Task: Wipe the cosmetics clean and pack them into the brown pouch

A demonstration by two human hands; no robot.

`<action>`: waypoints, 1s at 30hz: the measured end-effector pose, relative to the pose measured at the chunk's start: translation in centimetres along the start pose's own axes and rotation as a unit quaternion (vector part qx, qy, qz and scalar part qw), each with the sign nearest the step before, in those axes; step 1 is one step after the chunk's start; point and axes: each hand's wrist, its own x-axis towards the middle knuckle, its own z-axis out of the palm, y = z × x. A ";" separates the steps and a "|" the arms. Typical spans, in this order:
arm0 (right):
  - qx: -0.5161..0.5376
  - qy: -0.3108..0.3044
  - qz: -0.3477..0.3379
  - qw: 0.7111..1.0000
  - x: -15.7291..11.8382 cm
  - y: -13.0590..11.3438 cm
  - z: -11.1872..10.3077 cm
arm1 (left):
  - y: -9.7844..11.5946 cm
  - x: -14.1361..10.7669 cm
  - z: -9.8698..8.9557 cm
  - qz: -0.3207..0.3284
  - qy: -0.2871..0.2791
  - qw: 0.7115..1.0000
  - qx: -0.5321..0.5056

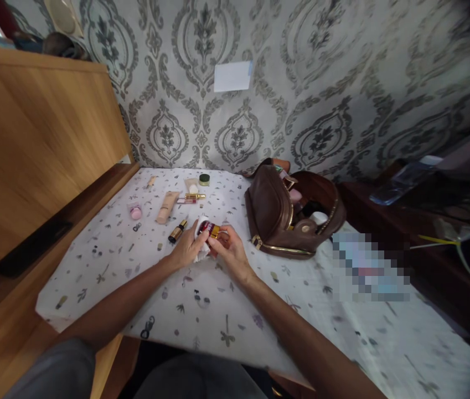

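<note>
Over the middle of the table, my left hand (pixel 185 247) is closed around a white tissue or cloth (pixel 201 255) pressed to a small dark red bottle (pixel 206 226) with printed lettering. My right hand (pixel 235 257) grips the bottle's gold-coloured end (pixel 215 232) between thumb and fingers. The bottle lies tilted between both hands, and its underside is hidden. Just left of my left hand lies a small dark dropper bottle (pixel 177 231). Farther back rest a beige squeeze tube (pixel 167 207), a gold tube (pixel 195 196) and a pink lip gloss tube (pixel 186 201).
An open brown leather bag (pixel 270 208) full of items stands to the right. Toward the wall are a green-lidded jar (pixel 204 179) and a pale tube (pixel 191 184). A pink round item (pixel 135 213) sits at the left. Wooden furniture (pixel 44 149) borders the table's left side.
</note>
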 end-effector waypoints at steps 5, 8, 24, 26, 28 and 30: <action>-0.106 0.006 -0.058 0.993 -0.3 0.3 0.0 | 0.7 0.4 0.1 -0.069 0.007 0.995 -0.065; -0.205 0.014 -0.108 0.973 -0.4 0.6 -0.4 | 0.5 0.5 0.1 -0.113 -0.004 0.989 -0.091; -0.385 0.069 -0.242 0.888 -0.6 1.0 -0.6 | 1.2 0.7 -0.5 -0.158 -0.025 0.983 -0.087; -0.374 0.081 -0.242 0.892 -0.5 1.0 -0.4 | 0.9 0.8 -0.4 -0.158 -0.008 0.983 -0.092; -0.369 0.083 -0.251 0.891 -0.5 0.9 -0.4 | 0.6 0.9 -0.3 -0.151 0.014 0.985 -0.082; -0.365 0.082 -0.253 0.892 -0.5 0.8 -0.4 | 0.5 0.9 -0.1 -0.125 0.033 0.990 -0.058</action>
